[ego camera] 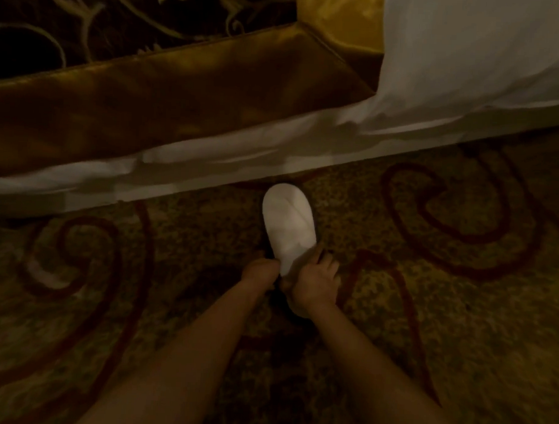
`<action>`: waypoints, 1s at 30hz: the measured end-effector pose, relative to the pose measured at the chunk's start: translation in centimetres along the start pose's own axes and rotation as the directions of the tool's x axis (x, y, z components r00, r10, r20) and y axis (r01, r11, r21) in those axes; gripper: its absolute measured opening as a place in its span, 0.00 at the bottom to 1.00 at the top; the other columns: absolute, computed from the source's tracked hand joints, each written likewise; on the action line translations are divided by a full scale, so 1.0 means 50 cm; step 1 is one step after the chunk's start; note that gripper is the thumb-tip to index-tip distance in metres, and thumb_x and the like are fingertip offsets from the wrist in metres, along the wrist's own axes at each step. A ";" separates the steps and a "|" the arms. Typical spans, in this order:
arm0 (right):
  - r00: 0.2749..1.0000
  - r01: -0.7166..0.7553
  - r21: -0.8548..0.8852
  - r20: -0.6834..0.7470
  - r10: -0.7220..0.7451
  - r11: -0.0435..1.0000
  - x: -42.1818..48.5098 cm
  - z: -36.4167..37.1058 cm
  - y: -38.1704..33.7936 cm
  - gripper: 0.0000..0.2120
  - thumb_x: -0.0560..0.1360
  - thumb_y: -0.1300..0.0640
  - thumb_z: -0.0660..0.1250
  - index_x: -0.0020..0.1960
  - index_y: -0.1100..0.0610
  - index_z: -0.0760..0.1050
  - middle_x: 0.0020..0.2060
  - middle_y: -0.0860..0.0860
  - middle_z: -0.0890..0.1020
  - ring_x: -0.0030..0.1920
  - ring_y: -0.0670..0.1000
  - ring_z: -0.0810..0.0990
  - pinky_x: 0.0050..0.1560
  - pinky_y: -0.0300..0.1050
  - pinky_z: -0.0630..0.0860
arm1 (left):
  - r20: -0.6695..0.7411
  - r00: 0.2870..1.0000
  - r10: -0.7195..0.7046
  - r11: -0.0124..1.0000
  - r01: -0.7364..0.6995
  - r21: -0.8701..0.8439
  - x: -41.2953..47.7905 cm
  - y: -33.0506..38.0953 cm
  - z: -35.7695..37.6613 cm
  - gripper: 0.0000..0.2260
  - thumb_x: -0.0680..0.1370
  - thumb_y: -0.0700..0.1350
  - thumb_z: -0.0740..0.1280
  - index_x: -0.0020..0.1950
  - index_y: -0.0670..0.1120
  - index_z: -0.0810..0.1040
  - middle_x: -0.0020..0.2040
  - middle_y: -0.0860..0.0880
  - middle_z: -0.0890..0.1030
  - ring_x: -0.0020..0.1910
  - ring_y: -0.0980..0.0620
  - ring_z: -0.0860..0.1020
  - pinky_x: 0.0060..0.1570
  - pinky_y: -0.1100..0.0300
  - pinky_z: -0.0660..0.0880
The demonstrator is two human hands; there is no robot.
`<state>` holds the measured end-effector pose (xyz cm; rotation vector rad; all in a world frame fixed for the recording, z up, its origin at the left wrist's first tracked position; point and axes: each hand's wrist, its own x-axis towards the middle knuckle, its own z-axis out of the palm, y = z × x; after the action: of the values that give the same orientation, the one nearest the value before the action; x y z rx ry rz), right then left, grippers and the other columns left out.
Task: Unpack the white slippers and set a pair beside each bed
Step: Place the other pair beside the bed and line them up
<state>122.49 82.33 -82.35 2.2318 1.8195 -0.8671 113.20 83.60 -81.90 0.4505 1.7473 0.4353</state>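
A white slipper (289, 223) lies on the patterned carpet, its toe pointing at the bed's side. Both hands grip its heel end. My left hand (258, 271) pinches the heel from the left with closed fingers. My right hand (313, 286) wraps the heel from the right, fingers spread along the slipper's edge. Whether a second slipper lies under this one is hidden. The bed (178, 164) runs across the frame just beyond the slipper, with a white sheet hanging down its side.
A gold-brown runner (168, 90) drapes over the bed's left part, and a white duvet (473, 57) covers the right. The carpet (443, 281) with dark red swirls spreads to both sides of my arms. The room is dim.
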 end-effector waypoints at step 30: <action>0.984 -0.050 0.161 -0.161 0.076 0.986 0.028 -0.061 0.052 0.50 0.65 0.36 0.68 0.76 0.54 0.45 0.69 0.61 0.61 0.68 0.62 0.59 0.66 0.56 0.61 | -0.074 0.990 0.116 0.941 -0.134 -0.310 -0.017 -0.021 -0.082 0.12 0.78 0.45 0.65 0.62 0.46 0.76 0.56 0.47 0.78 0.47 0.50 0.77 0.38 0.58 0.73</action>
<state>126.11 84.22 -81.22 2.5146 1.7935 -0.8628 109.32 82.07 -80.90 0.3233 1.6680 0.8102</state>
